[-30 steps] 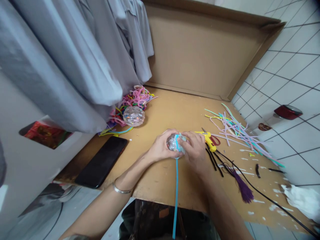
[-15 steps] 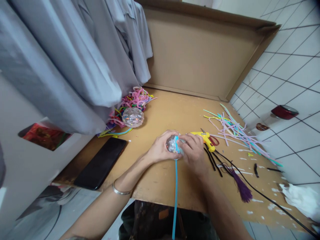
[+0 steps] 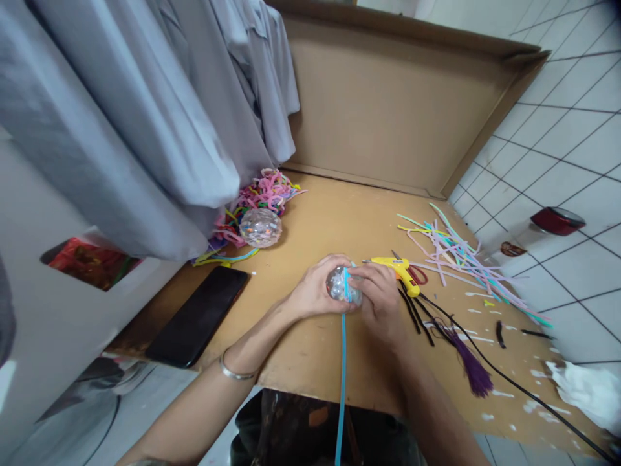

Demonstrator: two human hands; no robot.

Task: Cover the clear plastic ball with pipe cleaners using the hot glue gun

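Observation:
A small clear faceted ball [image 3: 338, 285] is held between my hands above the near middle of the table. My left hand [image 3: 315, 288] wraps around its left side, thumb below and fingers over the top. A light blue pipe cleaner [image 3: 343, 375] crosses the ball's face and hangs down past the table edge toward my lap. The fingers of my right hand [image 3: 381, 291] are bent against the ball's right side and press at the blue strip; their exact hold is partly hidden. Just behind my right hand lies a yellow glue gun [image 3: 402, 268].
A second clear ball [image 3: 261, 228] sits by a heap of colourful pipe cleaners [image 3: 272, 191]. A black phone [image 3: 198, 317] lies at left. Loose pastel pipe cleaners [image 3: 451, 252], a purple tassel [image 3: 473, 369], a black cord [image 3: 514, 382] and a clear red-lidded bottle [image 3: 533, 233] are at right. Grey shirts hang at upper left.
My right fingers have drawn slightly off the ball, showing more of its right side and the blue strip. Both hands stay in about the same place.

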